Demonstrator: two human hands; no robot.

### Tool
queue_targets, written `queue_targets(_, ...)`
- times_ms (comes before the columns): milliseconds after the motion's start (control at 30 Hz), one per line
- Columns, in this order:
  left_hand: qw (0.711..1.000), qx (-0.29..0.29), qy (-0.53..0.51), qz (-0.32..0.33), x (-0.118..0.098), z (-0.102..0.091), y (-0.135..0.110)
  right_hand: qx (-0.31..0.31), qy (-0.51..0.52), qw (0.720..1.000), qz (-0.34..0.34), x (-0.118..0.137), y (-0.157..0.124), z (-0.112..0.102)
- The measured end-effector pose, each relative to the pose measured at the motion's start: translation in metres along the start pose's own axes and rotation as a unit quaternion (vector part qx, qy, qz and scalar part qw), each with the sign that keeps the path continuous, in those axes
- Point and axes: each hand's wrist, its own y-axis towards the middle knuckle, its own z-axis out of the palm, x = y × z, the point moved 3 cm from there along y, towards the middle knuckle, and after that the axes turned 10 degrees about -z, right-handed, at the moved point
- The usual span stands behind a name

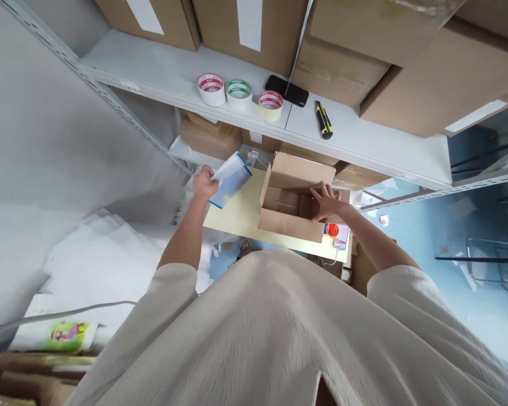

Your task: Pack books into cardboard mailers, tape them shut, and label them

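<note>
My left hand (205,182) is closed on the near-left edge of a flat white-and-blue packet (231,179), held tilted above the left part of the pale yellow table (254,217). Whether the packet is a booklet or a pouch I cannot tell. On the table stands a cardboard box (290,224) with its flaps folded outward and bare cardboard visible inside. Over the box's right end reaches my right hand (327,202), fingers spread, the thumb toward the opening. Partly under my right forearm lies a colourful printed item (341,235).
Above the table, a grey shelf (364,138) holds three tape rolls (239,93), a black phone (287,90), a yellow-and-black utility knife (323,120) and large cartons (342,67). White sheets (97,265) are piled at left. A black-framed metal rack (486,259) stands at right.
</note>
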Motion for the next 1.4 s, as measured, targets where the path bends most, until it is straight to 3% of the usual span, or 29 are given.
queue_targets(133, 0.997, -0.063, -0.031, 0.045, -0.024, -0.052, -0.04, -0.011, 0.004, 1.0, -0.02, -0.005, 0.003, 0.002)
queue_targets(333, 0.962, -0.167, -0.065, 0.208, -0.084, -0.146, -0.108, -0.03, 0.018, 0.998, -0.052, -0.008, 0.003, 0.004)
queue_targets(433, 0.932, -0.151, -0.067, 0.322, -0.129, -0.161, -0.138, -0.044, 0.033, 0.997, -0.054, -0.006, -0.002, 0.003)
queue_targets(467, 0.928, -0.133, -0.071, 0.34, -0.145, -0.155, -0.146, -0.053, 0.037, 0.996, -0.055, -0.005, -0.004, 0.003)
queue_targets(533, 0.931, -0.079, -0.071, 0.349, -0.176, -0.125, -0.159, -0.075, 0.04, 0.995, -0.059, -0.004, -0.01, 0.002)
queue_targets(667, 0.929, 0.015, -0.005, 0.371, -0.221, -0.023, -0.17, -0.118, 0.035, 0.99, -0.067, -0.008, -0.027, 0.002)
queue_targets(800, 0.916, 0.084, 0.079, 0.383, -0.232, 0.068, -0.16, -0.127, 0.027, 0.991, -0.025, -0.02, -0.047, 0.009)
queue_targets(900, 0.909, 0.128, 0.118, 0.378, -0.232, 0.104, -0.148, -0.142, 0.04, 0.989, 0.006, -0.024, -0.062, 0.016)
queue_targets(1033, 0.896, 0.192, 0.159, 0.368, -0.232, 0.126, -0.138, -0.161, 0.062, 0.985, 0.019, -0.02, -0.073, 0.024)
queue_targets(1133, 0.891, 0.21, 0.138, 0.378, -0.23, 0.127, -0.137, -0.199, 0.06, 0.978, 0.023, -0.021, -0.074, 0.027)
queue_targets(1300, 0.899, 0.174, 0.027, 0.4, -0.214, 0.1, -0.133, -0.33, 0.085, 0.94, 0.018, -0.034, -0.074, 0.03)
queue_targets(1400, 0.918, 0.085, -0.021, 0.387, -0.19, 0.075, -0.124, -0.414, 0.135, 0.9, 0.01, -0.039, -0.078, 0.029)
